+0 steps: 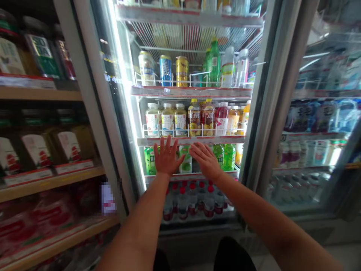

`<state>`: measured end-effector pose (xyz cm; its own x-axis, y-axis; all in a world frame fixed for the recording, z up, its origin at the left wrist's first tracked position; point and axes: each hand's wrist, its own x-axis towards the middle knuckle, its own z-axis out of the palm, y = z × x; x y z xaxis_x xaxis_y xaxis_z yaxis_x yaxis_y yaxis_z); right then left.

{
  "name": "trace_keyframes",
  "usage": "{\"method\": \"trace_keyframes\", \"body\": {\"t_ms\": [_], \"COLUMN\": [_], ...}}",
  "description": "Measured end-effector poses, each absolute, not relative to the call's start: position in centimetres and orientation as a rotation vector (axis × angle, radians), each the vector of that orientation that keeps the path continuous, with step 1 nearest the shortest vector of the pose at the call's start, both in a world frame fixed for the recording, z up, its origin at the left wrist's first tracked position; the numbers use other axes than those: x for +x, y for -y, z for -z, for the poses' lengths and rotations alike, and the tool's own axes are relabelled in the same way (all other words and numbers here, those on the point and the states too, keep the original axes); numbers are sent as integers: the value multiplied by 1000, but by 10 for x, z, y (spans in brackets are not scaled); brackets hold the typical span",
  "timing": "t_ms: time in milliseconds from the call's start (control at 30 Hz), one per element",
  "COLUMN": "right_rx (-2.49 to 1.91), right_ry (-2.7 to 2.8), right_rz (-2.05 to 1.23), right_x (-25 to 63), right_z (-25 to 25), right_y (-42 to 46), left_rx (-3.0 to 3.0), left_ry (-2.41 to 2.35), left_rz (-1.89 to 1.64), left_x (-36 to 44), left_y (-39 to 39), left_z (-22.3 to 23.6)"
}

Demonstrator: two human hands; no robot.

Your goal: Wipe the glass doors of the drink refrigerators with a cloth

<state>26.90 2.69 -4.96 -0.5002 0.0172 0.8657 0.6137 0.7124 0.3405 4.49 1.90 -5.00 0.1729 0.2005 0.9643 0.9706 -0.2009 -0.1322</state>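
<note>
Both bare hands reach out in front of a lit drinks fridge. My left hand (166,158) is open, its fingers spread and pointing up, with nothing in it. To its right, my right hand (206,161) is also open, fingers stretched out and angled to the left, and it too holds nothing. Behind them is a row of green drink bottles (229,156), partly hidden by the hands. Just above the fingertips runs a shelf edge (234,139), carrying white-labelled tea bottles (167,120) and brown tea bottles (194,118). I cannot tell whether either hand touches anything.
Higher up stand a blue can (165,70), a gold can (182,71) and a green bottle (215,62). Red-capped bottles (193,199) fill the bottom. Wooden shelves (50,182) with bottles flank the left; another fridge's drinks (306,116) show on the right, beyond the door frame (278,90).
</note>
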Motion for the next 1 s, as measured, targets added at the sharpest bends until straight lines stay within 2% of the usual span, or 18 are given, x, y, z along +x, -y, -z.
{"method": "trace_keyframes", "body": {"t_ms": [133,333,533,767,933,1000], "right_rx": [-591,-370,-502,-288,-468,-463], "right_ry": [1735,2066,1645,2059,1658,1682], "right_rz": [713,758,661,778,670,637], "right_x": [262,259,260,260,254,246], "right_z": [23,46,15,38,10,13], "right_y": [-29,-26,-34,-28,-35,-34], "left_rx": [-1538,-1523,-1504,-1492,-1501,-1524], "left_ry": [1117,1087,1045,1048,1036,1062], "left_rz": [1082,1055,1044,1064,1064,1069], "left_x": [44,43,42,42,42,41], "left_y": [-20,-18,-17,-19,-19,-19], "left_z": [51,51,51,56,56,56]}}
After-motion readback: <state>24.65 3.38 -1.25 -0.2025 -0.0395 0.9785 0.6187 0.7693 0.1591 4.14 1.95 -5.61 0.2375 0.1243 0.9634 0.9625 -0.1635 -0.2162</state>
